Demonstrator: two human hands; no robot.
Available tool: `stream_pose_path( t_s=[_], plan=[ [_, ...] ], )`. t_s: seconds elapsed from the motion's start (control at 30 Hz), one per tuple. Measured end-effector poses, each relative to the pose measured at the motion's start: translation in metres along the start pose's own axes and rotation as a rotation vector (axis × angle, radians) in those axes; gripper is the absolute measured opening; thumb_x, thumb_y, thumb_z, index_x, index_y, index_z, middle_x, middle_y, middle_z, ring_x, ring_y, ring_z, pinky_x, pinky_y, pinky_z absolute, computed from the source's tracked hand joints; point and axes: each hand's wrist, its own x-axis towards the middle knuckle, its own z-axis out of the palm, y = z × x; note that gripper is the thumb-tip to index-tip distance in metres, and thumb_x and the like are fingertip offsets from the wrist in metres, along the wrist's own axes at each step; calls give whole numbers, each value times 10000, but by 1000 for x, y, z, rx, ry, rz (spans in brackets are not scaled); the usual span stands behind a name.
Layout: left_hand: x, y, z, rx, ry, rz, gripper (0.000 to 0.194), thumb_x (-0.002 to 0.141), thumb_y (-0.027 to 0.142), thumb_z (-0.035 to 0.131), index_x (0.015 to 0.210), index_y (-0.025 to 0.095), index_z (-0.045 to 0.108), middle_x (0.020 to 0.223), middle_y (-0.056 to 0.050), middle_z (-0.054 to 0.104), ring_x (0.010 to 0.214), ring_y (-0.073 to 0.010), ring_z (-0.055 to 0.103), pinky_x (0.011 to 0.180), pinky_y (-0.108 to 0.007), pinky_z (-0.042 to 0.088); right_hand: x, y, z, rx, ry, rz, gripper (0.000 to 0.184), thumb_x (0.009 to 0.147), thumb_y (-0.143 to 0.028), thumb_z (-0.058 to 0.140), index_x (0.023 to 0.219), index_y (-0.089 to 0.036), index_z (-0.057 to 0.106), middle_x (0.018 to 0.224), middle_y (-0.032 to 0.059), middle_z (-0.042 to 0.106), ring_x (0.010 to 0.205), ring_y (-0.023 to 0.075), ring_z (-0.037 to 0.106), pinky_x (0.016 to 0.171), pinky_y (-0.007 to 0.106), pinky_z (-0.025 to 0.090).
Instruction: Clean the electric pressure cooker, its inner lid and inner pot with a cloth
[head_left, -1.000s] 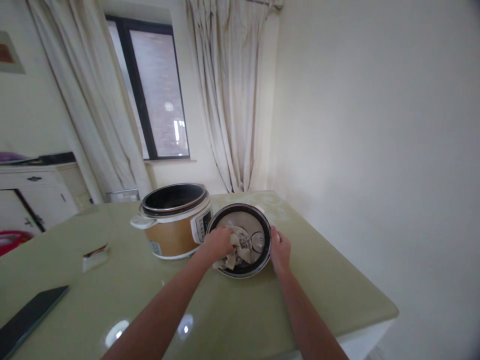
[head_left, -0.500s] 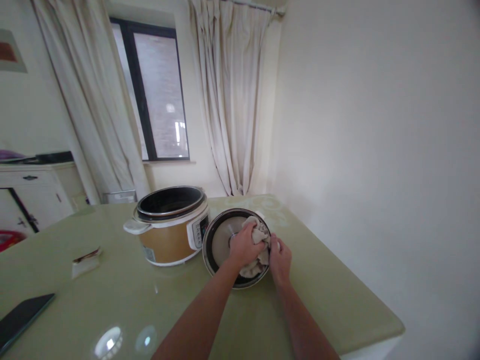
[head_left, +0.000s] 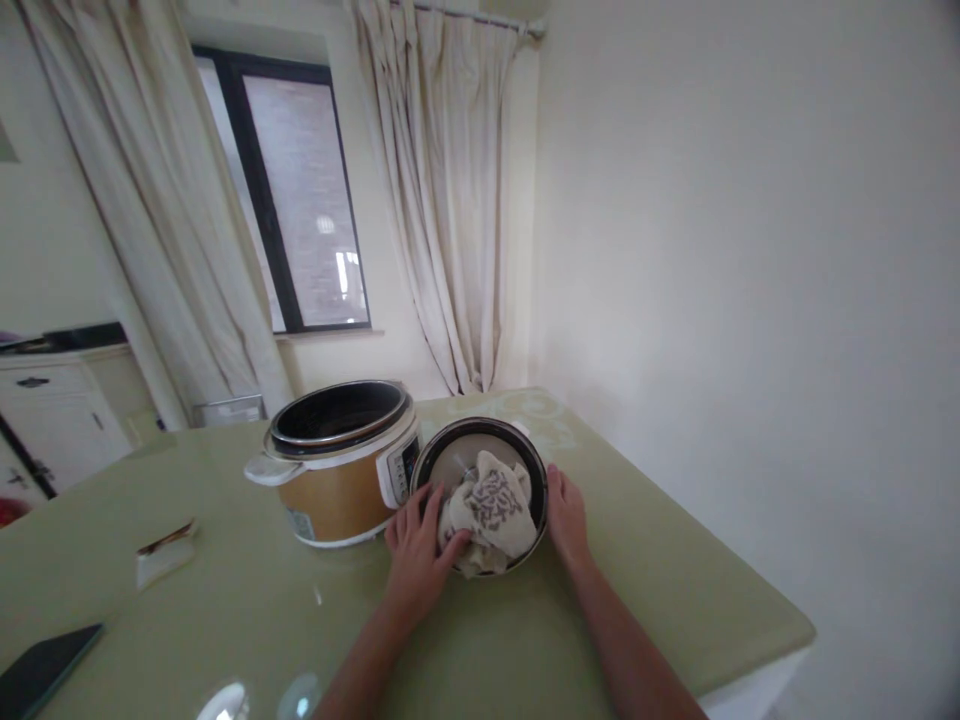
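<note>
We record both hands at a round cooker lid (head_left: 452, 464), tilted, with its pale inner plate and dark rim ring turned toward us. It is at the green-topped table (head_left: 675, 600), just to the right of an electric cooker (head_left: 330, 497); we cannot tell whether lid and cooker touch.

Left hand (head_left: 417, 545): fingers spread apart at the lid's lower-left rim, thumb reaching onto the edge of a crumpled cloth (head_left: 496, 508). We see no closed grip here. Right hand (head_left: 566, 515): fingers together and bent at the lid's right edge, holding it; the tips are partly hidden from us.

The cloth, off-white with a patch of dark print, is bunched against the inner plate and covers much of its lower right.

The cooker stands upright and uncovered, gold-brown and white, its dark interior showing, a side handle (head_left: 274, 468) at left and a control panel (head_left: 401, 468) at right. Farther left on the table we note a small pale packet (head_left: 163, 560) and, nearer us, a dark flat slab (head_left: 49, 665). Behind: a window (head_left: 304, 200) between light curtains (head_left: 457, 200).
</note>
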Motion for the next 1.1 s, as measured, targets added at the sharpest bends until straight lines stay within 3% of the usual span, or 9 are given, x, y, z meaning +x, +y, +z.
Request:
stream_pose_path(
  t_s=[0.1,0.2,0.33,0.43,0.5,0.6,0.77,0.93,1.1],
  plan=[
    [-13,3,17,-136,124,-38,728,942,511,613,1580,252,377,1653,-154,301,1544,-355,265,1242,-574,269,-2,-1,-5,-25,74,-122,607,1011,-640,274,1111,-202,684,1133,141,737,1076,293,660,965,440,493],
    [-17,14,26,-206,246,-46,807,900,537,677,1566,226,343,1658,-181,246,1564,-364,213,1258,-592,247,-12,-8,-9,-53,109,-462,685,1021,-623,262,1417,-149,558,1443,198,599,1357,318,540,1130,516,404],
    [-12,15,30,-347,336,-136,957,836,521,745,1579,164,260,1616,-221,302,1555,-370,259,1271,-581,250,-33,-28,1,-241,-327,-800,708,972,-681,448,1489,-207,547,1518,166,553,1402,338,513,1162,496,377],
    [-5,5,29,-588,268,-242,873,931,507,623,1598,128,205,1621,-229,342,1543,-316,338,1263,-488,321,-44,-38,13,-371,-542,-769,802,891,-705,620,1541,-250,505,1515,157,557,1377,344,532,1153,478,386],
    [0,-3,27,-718,195,-343,684,1018,507,464,1570,144,288,1598,-201,431,1498,-274,431,1239,-450,371,-48,-39,17,-408,-563,-736,845,825,-707,710,1512,-246,536,1495,165,565,1362,356,534,1149,483,386],
    [7,-13,25,-759,130,-375,541,1052,505,377,1465,166,461,1497,-156,582,1415,-248,542,1222,-432,398,-55,-37,18,-435,-570,-739,722,784,-624,790,1374,-238,635,1410,152,608,1287,340,569,1111,461,414],
    [9,-19,31,-677,144,-367,497,1069,427,300,1425,158,519,1447,-151,635,1409,-233,557,1216,-423,408,-51,-45,21,-657,-382,-653,503,836,-411,764,1300,-248,654,1313,141,615,1210,347,557,1030,456,441],
    [6,-18,36,-578,173,-318,484,1061,351,288,1477,176,460,1466,-154,622,1379,-226,586,1166,-413,464,-14,-86,48,-817,-105,-481,480,920,-349,653,1379,-222,591,1309,189,566,1198,377,514,980,483,417],
    [3,-17,35,-559,138,-349,486,1048,331,287,1474,169,455,1283,-168,721,1282,-266,657,1083,-452,523,-20,-122,85,-787,-242,-586,585,957,-502,597,1508,-336,488,1369,155,511,1234,370,492,964,477,427]
  ],
)
